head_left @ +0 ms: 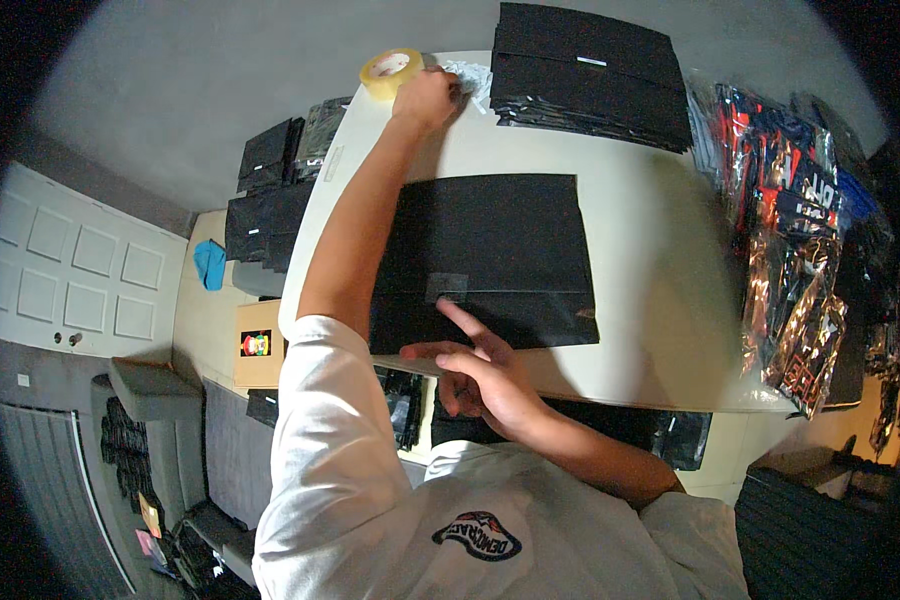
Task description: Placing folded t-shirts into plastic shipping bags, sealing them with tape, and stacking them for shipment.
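A black folded packet (490,230) lies flat on the white table (650,280) before me, a seam running across its lower part. A small square of clear tape (447,287) sits on that seam. My right hand (480,375) is open, its index fingertip at the tape's lower edge and the other fingers loosely bent over the table's near edge. My left arm reaches to the far side, where my left hand (428,98) has its fingers curled together at a pile of small white slips (470,82). What those fingertips hold is hidden. Beside this hand stands a roll of clear tape (390,70).
A tall stack of black packets (590,75) is at the table's far side. Clothes in clear bags (790,230) are heaped along the right. More black packets (260,225) are piled beyond the left edge, near a cardboard box (258,372) and a blue cloth (210,264).
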Demonstrator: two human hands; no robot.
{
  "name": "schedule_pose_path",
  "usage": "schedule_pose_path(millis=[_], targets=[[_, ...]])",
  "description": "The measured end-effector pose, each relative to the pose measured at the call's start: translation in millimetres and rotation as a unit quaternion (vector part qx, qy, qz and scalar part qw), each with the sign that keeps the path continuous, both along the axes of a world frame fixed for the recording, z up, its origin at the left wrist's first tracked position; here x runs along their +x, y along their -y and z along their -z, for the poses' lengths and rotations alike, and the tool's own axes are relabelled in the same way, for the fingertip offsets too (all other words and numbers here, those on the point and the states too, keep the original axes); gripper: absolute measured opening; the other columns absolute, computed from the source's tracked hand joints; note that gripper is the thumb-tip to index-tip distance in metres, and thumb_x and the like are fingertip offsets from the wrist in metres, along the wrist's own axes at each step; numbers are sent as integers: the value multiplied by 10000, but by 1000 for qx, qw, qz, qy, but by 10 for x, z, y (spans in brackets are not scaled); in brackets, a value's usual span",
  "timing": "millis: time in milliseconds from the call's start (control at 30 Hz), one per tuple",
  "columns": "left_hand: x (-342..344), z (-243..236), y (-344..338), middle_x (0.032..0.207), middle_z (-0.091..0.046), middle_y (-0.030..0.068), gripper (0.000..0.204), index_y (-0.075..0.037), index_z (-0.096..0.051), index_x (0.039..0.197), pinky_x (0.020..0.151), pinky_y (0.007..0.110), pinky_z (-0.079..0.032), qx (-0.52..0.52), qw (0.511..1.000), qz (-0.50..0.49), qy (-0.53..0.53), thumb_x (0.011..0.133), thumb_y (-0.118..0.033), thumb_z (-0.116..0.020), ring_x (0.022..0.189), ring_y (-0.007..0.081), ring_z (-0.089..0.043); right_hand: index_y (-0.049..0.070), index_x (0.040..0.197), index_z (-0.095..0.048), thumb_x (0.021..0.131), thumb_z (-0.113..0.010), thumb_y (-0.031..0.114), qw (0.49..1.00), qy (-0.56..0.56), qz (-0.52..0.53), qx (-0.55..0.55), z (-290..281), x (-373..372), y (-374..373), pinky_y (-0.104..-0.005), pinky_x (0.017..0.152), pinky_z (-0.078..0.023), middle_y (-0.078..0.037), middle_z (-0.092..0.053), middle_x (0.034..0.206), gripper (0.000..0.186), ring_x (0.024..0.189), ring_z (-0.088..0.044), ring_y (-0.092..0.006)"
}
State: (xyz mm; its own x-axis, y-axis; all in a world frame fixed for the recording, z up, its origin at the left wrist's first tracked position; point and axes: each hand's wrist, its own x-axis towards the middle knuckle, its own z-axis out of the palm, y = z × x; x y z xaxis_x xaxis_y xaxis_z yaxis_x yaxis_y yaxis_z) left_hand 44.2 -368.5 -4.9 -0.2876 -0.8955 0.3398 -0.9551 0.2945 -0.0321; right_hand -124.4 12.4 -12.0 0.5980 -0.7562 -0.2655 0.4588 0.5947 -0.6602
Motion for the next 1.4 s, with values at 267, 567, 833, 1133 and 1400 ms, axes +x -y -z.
schedule_pose_path(millis=[267,567,833,1133,1400], targets=[[227,28,357,1061,-768,174,325,-129,-779,1174,885,481,-585,-101,975,58,-191,879,-258,-737,945,373,-746,103,1659,-163,992,-597,158,1000,-12,-15,-6,-47,9,-18,-246,424,-369,-132,-737,1251,798,595,-622,-141],[149,111,237,975,-768,209,393,-141,-771,1227,889,458,-579,-54,993,68,-80,842,-225,-766,894,374,-747,118,1660,-187,974,-566,88,1000,-3,6,-9,-4,12,5,-221,468,-475,-198,-713,1274,784,582,-628,-129],[126,-6,201,964,-772,199,418,-156,-763,1246,844,430,-585,23,987,55,-149,836,-237,-776,882,345,-753,145,1659,-213,979,-576,102,1000,-8,4,-10,-9,-3,11,-215,449,-440,-195,-710,1286,772,577,-621,-122],[334,-190,-259,892,-773,33,256,-39,-772,1172,739,275,-542,181,897,124,-383,953,-167,-745,823,116,-702,143,1663,-152,982,-584,167,1000,0,-10,-7,3,7,-9,-211,406,-349,-195,-697,1312,808,565,-611,-120],[485,-949,-2658,917,-738,17,216,-2,-738,1152,728,234,-517,179,854,158,-463,982,-134,-720,831,78,-650,166,1665,-164,994,-554,164,1000,23,-19,1,-45,-30,39,-192,410,-336,-214,-659,1380,776,587,-601,-109]])
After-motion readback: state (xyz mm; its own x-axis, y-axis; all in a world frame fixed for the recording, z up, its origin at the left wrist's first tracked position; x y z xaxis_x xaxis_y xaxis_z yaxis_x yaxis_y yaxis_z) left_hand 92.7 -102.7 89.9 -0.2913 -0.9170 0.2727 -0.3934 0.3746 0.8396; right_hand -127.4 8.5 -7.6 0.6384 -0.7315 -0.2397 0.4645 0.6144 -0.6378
